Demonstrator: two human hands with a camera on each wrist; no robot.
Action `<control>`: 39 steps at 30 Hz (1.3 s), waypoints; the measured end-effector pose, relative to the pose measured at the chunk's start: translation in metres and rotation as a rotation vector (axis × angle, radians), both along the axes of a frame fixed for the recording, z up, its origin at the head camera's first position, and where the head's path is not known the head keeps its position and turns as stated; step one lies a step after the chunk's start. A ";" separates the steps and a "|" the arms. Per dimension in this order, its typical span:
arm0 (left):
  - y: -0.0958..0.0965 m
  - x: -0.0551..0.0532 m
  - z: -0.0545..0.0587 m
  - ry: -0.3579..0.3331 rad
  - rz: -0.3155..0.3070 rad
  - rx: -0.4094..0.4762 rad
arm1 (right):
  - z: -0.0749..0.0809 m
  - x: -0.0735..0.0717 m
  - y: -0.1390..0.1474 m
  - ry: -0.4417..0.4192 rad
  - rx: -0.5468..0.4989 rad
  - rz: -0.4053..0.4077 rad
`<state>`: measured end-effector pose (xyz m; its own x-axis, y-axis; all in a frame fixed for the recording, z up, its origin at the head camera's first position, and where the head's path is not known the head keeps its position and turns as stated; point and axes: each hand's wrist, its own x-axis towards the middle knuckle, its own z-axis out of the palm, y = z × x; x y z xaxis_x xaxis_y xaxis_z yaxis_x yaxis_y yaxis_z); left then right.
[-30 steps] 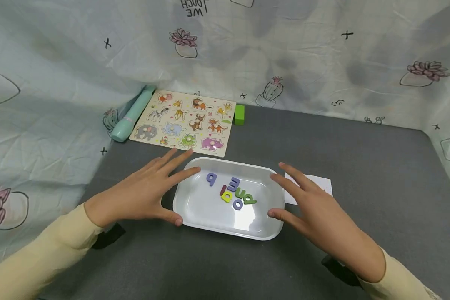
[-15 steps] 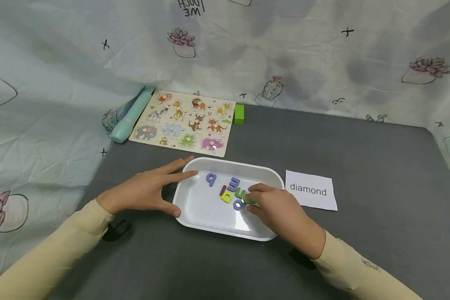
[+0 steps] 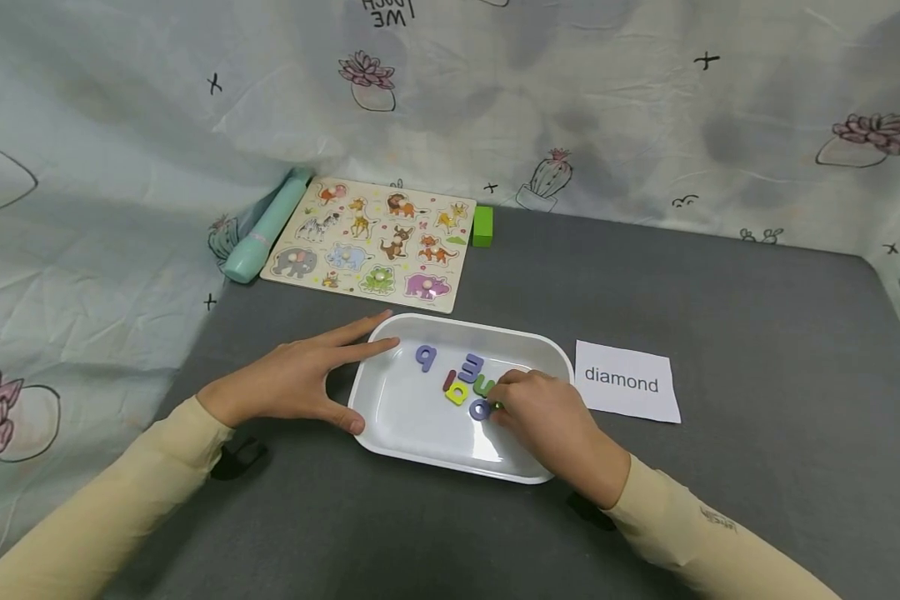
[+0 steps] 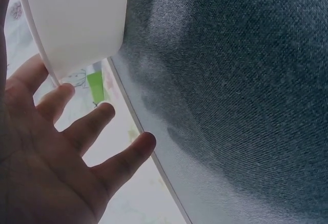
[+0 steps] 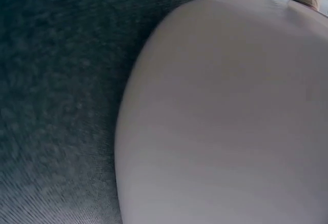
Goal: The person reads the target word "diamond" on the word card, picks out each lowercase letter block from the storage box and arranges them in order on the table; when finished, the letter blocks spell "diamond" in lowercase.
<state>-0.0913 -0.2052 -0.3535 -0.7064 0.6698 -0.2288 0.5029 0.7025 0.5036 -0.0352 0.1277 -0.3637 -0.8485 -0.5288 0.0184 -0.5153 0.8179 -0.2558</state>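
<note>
Seven small letters are seen in one white tray (image 3: 412, 425): three purple, one dark red, one yellow and two green. The purple q (image 3: 425, 357) is placed alone at the far left. The purple m (image 3: 472, 367), the dark red letter (image 3: 449, 381), the yellow letter (image 3: 457, 392), the u-shaped green letter (image 3: 483, 385) and the purple o (image 3: 480, 409) are gathered closely near the middle. The second green letter (image 3: 498, 406) is pinched by the right hand (image 3: 551, 417), by which most of it is hidden, as is the tray's right part. By the left hand (image 3: 296, 383), with fingers spread and extended, the tray's left end is touched.

To the right of the tray, one white card (image 3: 627, 400) is laid, printed with "diamond". At the far left, one animal puzzle board (image 3: 373, 247) is seen, with one teal tube (image 3: 270, 225) along its left edge and one green block (image 3: 483, 227) beside its far right corner.

The dark grey table (image 3: 720, 317) is bordered by pale cloth (image 3: 622, 125), printed with potted plants.
</note>
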 end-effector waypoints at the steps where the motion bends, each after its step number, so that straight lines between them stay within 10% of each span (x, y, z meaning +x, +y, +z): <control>1: 0.000 0.000 0.000 -0.001 0.000 -0.001 | 0.000 0.000 0.000 0.007 0.000 0.004; 15: 0.000 -0.001 0.000 0.007 -0.006 0.003 | -0.006 -0.004 -0.001 0.092 -0.011 0.056; 23: -0.001 -0.001 -0.003 -0.002 -0.003 0.012 | 0.031 -0.004 0.020 -0.046 -0.121 0.068; 32: 0.000 -0.003 -0.003 -0.012 -0.012 0.025 | 0.083 0.011 0.088 0.287 -0.273 0.120; 39: -0.002 -0.002 -0.006 -0.008 -0.021 0.035 | 0.071 0.024 0.117 0.337 -0.335 0.123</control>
